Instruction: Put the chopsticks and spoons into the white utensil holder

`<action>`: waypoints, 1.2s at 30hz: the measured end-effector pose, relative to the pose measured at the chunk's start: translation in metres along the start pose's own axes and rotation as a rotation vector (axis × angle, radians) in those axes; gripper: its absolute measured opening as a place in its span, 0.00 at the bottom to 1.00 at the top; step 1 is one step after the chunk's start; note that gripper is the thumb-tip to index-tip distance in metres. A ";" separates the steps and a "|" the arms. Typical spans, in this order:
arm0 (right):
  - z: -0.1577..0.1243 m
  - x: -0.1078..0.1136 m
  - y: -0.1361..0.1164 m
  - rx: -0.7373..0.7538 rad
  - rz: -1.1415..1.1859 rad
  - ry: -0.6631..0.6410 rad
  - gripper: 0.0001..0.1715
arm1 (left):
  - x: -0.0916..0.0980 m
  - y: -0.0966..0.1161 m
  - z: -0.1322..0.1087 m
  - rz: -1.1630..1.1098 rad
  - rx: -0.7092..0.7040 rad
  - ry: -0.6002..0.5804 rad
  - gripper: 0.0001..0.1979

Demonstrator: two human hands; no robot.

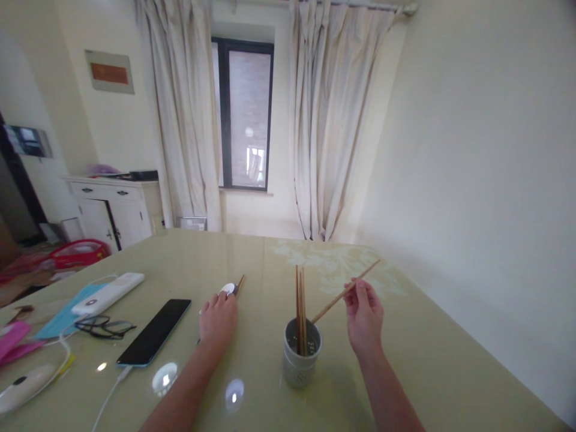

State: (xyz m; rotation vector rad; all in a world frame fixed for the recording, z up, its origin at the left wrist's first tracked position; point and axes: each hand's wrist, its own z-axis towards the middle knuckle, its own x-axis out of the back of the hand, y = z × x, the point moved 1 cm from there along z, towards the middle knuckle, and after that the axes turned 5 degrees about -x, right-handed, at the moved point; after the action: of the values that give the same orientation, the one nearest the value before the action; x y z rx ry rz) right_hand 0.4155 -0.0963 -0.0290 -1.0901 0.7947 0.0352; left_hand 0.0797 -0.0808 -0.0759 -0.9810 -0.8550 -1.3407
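Note:
My right hand (pixel 364 315) pinches a thin wooden chopstick (pixel 330 306) between thumb and fingertips. The stick slants, its upper end to the right and its lower end beside the rim of a grey cup (pixel 299 366). Several more chopsticks (pixel 301 306) stand upright in that cup, which has small holes in it. On the table to the left, my left hand (pixel 219 318) lies with curled fingers over some items. A shiny white round piece (pixel 228 288) and a wooden stick tip (pixel 241 282) show past its fingers; the rest is hidden under the hand.
Left of my arm lie a black-screened phone (pixel 155 333) with a cable, eyeglasses (pixel 104 327), a white device (pixel 108 294), a blue mask (pixel 67 315) and a pink item (pixel 18 342). The glossy table (pixel 252 258) ends near the right wall.

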 end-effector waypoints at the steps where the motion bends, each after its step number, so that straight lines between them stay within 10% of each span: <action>1: -0.004 -0.004 0.000 -0.008 -0.033 -0.061 0.26 | -0.001 0.000 -0.001 -0.005 0.002 -0.021 0.18; 13: -0.036 -0.025 0.009 -0.128 -0.470 -0.541 0.23 | -0.002 0.002 -0.002 -0.079 0.066 -0.076 0.16; 26: -0.030 -0.019 0.033 -0.196 -0.524 -0.478 0.33 | 0.007 0.026 -0.001 -0.351 -0.020 -0.193 0.12; 36: -0.048 -0.021 0.053 -0.436 -0.390 -0.579 0.31 | 0.009 0.072 -0.013 -0.978 -0.247 -0.032 0.12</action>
State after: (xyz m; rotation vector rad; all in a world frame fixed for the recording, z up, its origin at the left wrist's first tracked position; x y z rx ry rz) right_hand 0.3521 -0.1012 -0.0681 -1.5354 0.0402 0.1922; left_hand 0.1518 -0.0978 -0.0777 -0.7747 -1.2916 -2.3010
